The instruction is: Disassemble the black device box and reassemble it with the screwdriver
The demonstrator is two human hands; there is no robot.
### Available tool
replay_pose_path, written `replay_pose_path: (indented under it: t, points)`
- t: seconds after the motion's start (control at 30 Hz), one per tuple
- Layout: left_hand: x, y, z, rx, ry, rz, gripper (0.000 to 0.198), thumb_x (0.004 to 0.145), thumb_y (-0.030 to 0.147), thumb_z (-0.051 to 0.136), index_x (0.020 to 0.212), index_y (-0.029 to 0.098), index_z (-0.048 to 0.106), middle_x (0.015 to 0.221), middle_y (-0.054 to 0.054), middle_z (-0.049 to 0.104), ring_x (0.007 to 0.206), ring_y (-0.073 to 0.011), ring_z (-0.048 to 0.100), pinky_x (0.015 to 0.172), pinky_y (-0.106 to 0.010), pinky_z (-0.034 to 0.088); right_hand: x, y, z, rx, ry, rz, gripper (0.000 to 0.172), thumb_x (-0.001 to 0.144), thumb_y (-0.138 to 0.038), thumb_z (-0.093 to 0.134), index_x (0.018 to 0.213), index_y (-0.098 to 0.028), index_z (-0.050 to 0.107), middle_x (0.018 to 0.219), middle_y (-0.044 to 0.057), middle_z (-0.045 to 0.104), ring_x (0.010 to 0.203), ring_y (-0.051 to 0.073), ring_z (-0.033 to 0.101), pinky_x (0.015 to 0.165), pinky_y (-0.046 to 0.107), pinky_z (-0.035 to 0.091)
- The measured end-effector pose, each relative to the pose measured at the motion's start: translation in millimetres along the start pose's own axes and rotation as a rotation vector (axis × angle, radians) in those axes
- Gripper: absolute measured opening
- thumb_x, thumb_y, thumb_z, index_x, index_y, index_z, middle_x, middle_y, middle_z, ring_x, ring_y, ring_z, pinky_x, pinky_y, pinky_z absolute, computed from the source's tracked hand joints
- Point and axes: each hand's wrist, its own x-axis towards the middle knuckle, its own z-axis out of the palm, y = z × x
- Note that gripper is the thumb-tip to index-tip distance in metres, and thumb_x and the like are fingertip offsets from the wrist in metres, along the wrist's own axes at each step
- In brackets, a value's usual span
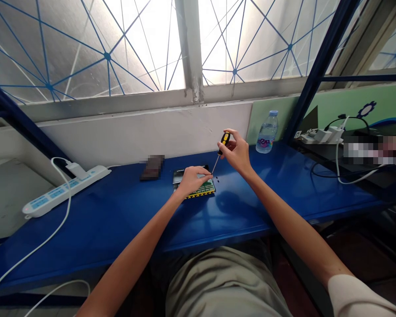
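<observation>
On the glossy blue desk [119, 211] the left hand [192, 178] lies over a flat green circuit board [201, 190], fingers curled down and pinning it. The right hand [238, 152] has its fingers clamped on a yellow-and-black-handled screwdriver [221, 146], tip at the board's right edge. Small dark screws [217, 179] lie loose beside it, so some seem already out; any remaining are hidden. A clear plastic water bottle [267, 132] stands behind.

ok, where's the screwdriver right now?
Head view, just right of centre: the screwdriver is in the right hand, tip angled down toward the green board under the left hand on the blue bench.
</observation>
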Motion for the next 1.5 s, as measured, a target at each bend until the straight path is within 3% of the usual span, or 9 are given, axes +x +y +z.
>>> replay_pose_path:
  t: [0.67, 1.07, 1.3, 1.4, 1.5]
  points:
    - [2.1, 1.7, -0.9, -0.048, 0.035, -0.086, 0.021, 0.082, 0.035, 0.067, 0.078, 0.018, 0.079, 0.089, -0.007, 0.077, 0.086, -0.0234, 0.070, 0.081, -0.032, 0.052, -0.5, 1.1, 1.4, 0.161, 0.075, -0.078, 0.045, 0.085, -0.035, 0.061, 0.128, -0.025, 0.050, 0.069, -0.005, 0.064, 0.050, 0.014, 0.063, 0.053, 0.029, 0.055]
    - [1.4, 0.2, -2.6, -0.193, 0.098, -0.137, 0.022, 0.075, 0.038, 0.074, 0.077, 0.017, 0.079, 0.087, -0.008, 0.077, 0.084, -0.0246, 0.071, 0.077, -0.033, 0.055, -3.3, -0.5, 3.6, 0.203, 0.082, -0.115, 0.047, 0.088, -0.038, 0.059, 0.132, -0.026, 0.046, 0.071, -0.004, 0.065, 0.053, 0.014, 0.065, 0.057, 0.030, 0.056]
    - [2.9, 11.4, -18.3, -0.264, 0.006, -0.201, 0.032, 0.071, 0.043, 0.079, 0.085, 0.014, 0.079, 0.090, -0.010, 0.078, 0.084, -0.0253, 0.071, 0.076, -0.032, 0.056, -6.6, -11.6, 1.8, 0.194, 0.079, -0.070, 0.055, 0.089, -0.048, 0.059, 0.136, -0.027, 0.040, 0.075, -0.001, 0.066, 0.058, 0.018, 0.068, 0.060, 0.034, 0.057]
    - [3.0, 17.9, -30.8, -0.275, -0.066, -0.192, 0.038, 0.073, 0.046, 0.078, 0.096, 0.015, 0.079, 0.099, -0.011, 0.077, 0.094, -0.0262, 0.071, 0.083, -0.033, 0.055, -10.1, -18.5, 5.1, 0.194, 0.053, -0.068, 0.059, 0.089, -0.054, 0.058, 0.138, -0.028, 0.038, 0.076, -0.001, 0.065, 0.059, 0.019, 0.069, 0.061, 0.035, 0.058]
    - [0.6, 21.0, -44.7, -0.260, -0.049, -0.176, 0.040, 0.078, 0.047, 0.074, 0.101, 0.015, 0.078, 0.104, -0.011, 0.076, 0.100, -0.0263, 0.070, 0.088, -0.033, 0.054, -15.0, -26.6, 13.2, 0.211, -0.005, -0.075, 0.061, 0.089, -0.058, 0.056, 0.138, -0.029, 0.036, 0.075, -0.001, 0.065, 0.059, 0.019, 0.068, 0.061, 0.034, 0.058]
